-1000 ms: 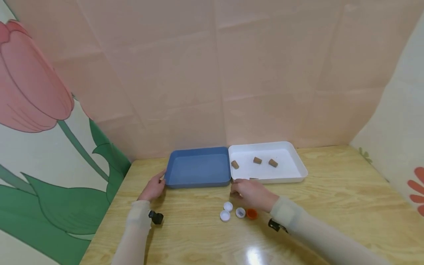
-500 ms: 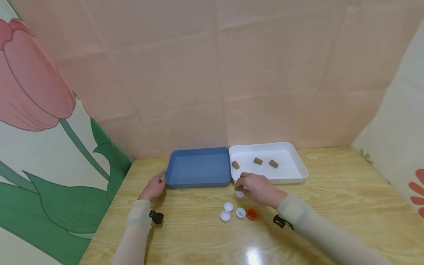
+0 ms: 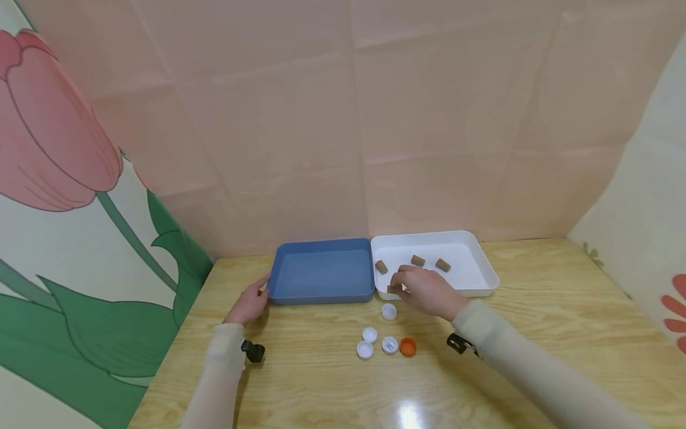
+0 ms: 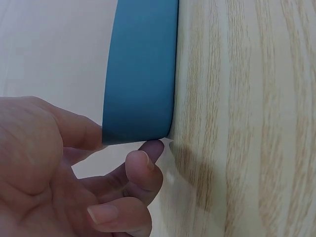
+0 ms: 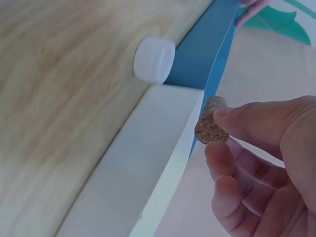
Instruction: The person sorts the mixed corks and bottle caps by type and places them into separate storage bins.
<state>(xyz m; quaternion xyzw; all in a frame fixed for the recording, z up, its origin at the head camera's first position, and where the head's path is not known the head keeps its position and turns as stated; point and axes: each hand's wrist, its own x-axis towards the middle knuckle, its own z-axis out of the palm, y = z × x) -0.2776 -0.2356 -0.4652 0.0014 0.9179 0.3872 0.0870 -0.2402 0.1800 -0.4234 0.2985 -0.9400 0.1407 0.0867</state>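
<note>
A creased pinkish-beige sheet [image 3: 268,137] hung behind everything. To its left rose a wall painted with a large pink tulip [image 3: 59,119] and broad green leaves [image 3: 107,328], and on the right-hand wall I made out part of a red flower [image 3: 679,286]. Below stretched a wood-grained counter [image 3: 300,375], with a patch of glare near its front. Toward the back sat two shallow rectangular trays, end to end and touching: a white tray [image 3: 465,253] on the right, a blue tray [image 3: 321,271] on the left. The person's arms reached in from the front in pale sleeves [image 3: 536,363]. The right hand [image 3: 429,292] hovered over the white tray's near edge, toward its left end; the left hand [image 3: 250,304] was at the blue tray's near left corner, thumb and a fingertip holding its edge, the other fingers loosely bent. On the counter lay four white caps [image 3: 365,350], three clustered and one alone just in front of the trays, with an orange cap [image 3: 408,347] just beside the cluster. Smallest were the corks [image 3: 418,260], three lying apart inside the white tray, while the right hand pinched one more cork [image 5: 212,121] between thumb and fingertips.
</note>
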